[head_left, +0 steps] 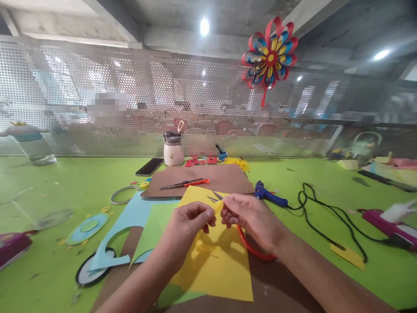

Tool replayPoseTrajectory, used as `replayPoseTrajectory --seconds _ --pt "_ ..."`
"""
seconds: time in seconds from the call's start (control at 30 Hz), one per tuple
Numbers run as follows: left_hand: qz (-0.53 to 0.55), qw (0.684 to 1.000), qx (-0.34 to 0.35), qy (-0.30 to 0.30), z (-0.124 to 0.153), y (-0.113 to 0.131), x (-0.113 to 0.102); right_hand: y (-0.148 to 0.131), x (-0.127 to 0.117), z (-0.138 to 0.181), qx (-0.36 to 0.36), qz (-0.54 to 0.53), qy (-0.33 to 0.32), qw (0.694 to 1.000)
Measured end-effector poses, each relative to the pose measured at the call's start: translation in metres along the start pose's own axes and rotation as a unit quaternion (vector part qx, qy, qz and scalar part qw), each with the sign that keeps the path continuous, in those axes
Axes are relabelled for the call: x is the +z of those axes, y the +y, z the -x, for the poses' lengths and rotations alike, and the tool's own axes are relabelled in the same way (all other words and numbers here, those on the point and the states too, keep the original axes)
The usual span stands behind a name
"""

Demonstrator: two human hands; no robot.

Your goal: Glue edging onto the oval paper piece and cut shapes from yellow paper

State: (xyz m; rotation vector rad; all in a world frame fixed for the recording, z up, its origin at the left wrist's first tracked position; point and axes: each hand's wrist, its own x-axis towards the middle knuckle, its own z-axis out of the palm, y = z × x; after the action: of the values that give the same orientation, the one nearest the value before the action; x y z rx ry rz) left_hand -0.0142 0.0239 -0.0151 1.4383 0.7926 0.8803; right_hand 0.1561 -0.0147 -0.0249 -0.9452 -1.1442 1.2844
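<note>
Between my two hands is a small piece of yellow paper (218,208). My left hand (190,219) pinches its left end between thumb and fingers, and the fingers of my right hand (249,213) are closed on its other end. Pointed scissor blades (215,197) and a red scissor handle (256,251) show on either side of my right hand. I cannot tell whether that hand bears the scissors or they lie beneath it. Below my hands are a yellow paper sheet (228,274) and small yellow strips (208,250), over green paper (156,226) and cut light blue paper (115,232).
Behind my hands, a utility knife (182,184) lies on brown cardboard (224,174). To the right are a blue glue gun (270,194) and its black cord (306,213). A tape ring (124,195), phone (150,167) and bottle (173,152) stand or lie farther back. A paper flower (271,58) hangs above.
</note>
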Motion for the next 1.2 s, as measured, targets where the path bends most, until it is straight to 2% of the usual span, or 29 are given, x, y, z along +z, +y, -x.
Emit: replayPoseTrajectory --seconds 0.2,0.33,0.47,0.57,0.73,0.83,0.97,1.1,1.2 --pt "0.035 0.999 -0.006 -0.015 0.001 -0.005 0.004 -0.003 0.009 0.004 -0.049 0.066 0.061 0.995" --pt "0.026 0.999 -0.022 -0.016 0.003 -0.002 0.003 -0.001 0.008 0.004 -0.049 0.073 0.046 0.995" --pt "-0.03 0.999 -0.025 -0.009 0.003 0.0 0.0 0.001 0.004 0.006 -0.027 0.105 0.034 0.994" --pt "-0.071 0.997 0.002 0.027 0.002 0.001 -0.004 0.002 -0.002 0.004 -0.013 0.132 0.048 0.99" --pt "-0.054 0.992 0.039 0.11 -0.006 0.007 -0.015 0.014 -0.014 -0.007 -0.021 0.208 0.051 0.977" --pt "-0.022 0.99 0.052 0.132 -0.009 0.02 -0.03 0.029 -0.018 -0.013 -0.034 0.239 0.062 0.968" --pt "0.027 0.984 0.081 0.158 0.0 0.05 -0.067 0.041 -0.019 -0.018 -0.046 0.239 0.057 0.968" --pt "0.026 0.965 0.103 0.241 0.017 0.069 -0.111 0.04 -0.019 -0.017 -0.05 0.238 0.053 0.969" --pt "-0.006 0.952 0.09 0.291 0.026 0.067 -0.132 0.035 -0.019 -0.017 -0.05 0.236 0.054 0.969"
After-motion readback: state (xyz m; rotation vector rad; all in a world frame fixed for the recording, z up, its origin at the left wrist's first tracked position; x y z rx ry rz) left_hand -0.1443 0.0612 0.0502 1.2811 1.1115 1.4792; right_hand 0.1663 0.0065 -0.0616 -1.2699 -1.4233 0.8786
